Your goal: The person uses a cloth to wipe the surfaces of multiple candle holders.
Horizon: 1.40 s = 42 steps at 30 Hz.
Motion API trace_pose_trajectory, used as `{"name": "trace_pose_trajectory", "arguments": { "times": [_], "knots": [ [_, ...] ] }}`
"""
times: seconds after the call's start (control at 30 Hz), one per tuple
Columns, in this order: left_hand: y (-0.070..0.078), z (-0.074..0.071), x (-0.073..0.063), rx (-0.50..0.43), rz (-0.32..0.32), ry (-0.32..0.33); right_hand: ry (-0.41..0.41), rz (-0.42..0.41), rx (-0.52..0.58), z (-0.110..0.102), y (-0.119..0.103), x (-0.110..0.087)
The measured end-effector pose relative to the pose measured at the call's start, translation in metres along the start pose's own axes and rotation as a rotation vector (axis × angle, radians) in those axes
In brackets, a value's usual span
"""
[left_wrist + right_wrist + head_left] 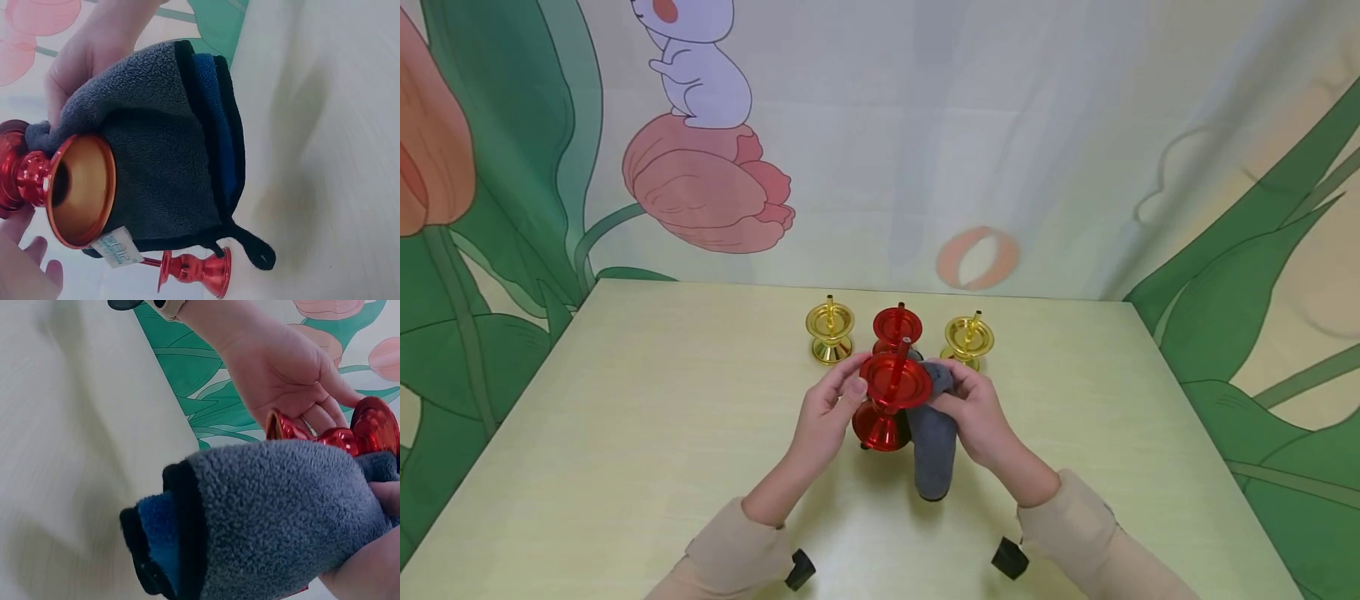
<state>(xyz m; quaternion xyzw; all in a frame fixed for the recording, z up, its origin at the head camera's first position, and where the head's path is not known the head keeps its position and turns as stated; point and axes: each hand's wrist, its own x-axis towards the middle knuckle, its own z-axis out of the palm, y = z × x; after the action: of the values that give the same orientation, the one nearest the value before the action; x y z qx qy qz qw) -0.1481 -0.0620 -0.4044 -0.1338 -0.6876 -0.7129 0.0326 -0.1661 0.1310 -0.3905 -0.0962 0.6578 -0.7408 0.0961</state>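
Above the table, my left hand (822, 417) grips a shiny red metal candle holder (882, 429) by its upper dish, thumb at the rim. It is upright, with a thin post standing from the dish. My right hand (983, 417) holds a folded grey cloth (934, 454) against the holder's right side. In the left wrist view, the cloth (165, 169) shows a blue inner layer, black edging and a hanging loop, beside the holder's hollow base (87, 194). The right wrist view has the cloth (281, 512) covering part of the red holder (375, 428).
Behind the hands, a second red holder (897, 323) stands between two gold ones, a left gold holder (831, 333) and a right gold holder (968, 337). They are near the back edge of the pale table (662, 400). A printed curtain (880, 167) hangs behind.
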Motion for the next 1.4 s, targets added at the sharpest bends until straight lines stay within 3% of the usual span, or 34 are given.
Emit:
{"name": "trace_pose_trajectory", "arguments": {
  "times": [0.23,0.37,0.43,0.6,0.7,0.87,0.97,1.27,1.33,1.4],
  "knots": [
    [0.000,-0.006,0.004,-0.106,-0.077,-0.134,-0.120,-0.054,0.076,-0.005,0.003,-0.003],
    [0.002,-0.010,0.007,-0.111,-0.096,-0.197,-0.192,-0.080,0.117,-0.008,0.004,-0.003],
    [0.003,-0.010,0.007,-0.078,-0.091,-0.164,-0.193,-0.082,0.117,-0.008,0.004,-0.003],
    [0.012,-0.002,0.003,0.147,0.023,0.069,-0.110,-0.059,0.067,-0.006,0.002,-0.003],
    [0.015,0.004,0.000,0.267,0.097,0.107,-0.055,-0.047,0.014,-0.004,0.002,-0.001],
    [0.014,0.010,-0.003,0.353,0.087,0.032,-0.010,-0.041,-0.033,-0.005,0.003,0.001],
    [0.016,0.008,-0.003,0.345,0.057,-0.006,-0.028,-0.031,-0.008,-0.006,0.002,0.000],
    [0.012,-0.012,0.006,0.151,0.035,-0.287,-0.181,-0.026,0.068,-0.011,0.001,-0.001],
    [0.011,-0.014,0.008,0.169,0.030,-0.285,-0.180,-0.023,0.066,-0.011,0.002,0.000],
    [0.011,-0.014,0.009,0.220,0.016,-0.230,-0.160,-0.024,0.059,-0.012,0.004,0.001]
  ]
}}
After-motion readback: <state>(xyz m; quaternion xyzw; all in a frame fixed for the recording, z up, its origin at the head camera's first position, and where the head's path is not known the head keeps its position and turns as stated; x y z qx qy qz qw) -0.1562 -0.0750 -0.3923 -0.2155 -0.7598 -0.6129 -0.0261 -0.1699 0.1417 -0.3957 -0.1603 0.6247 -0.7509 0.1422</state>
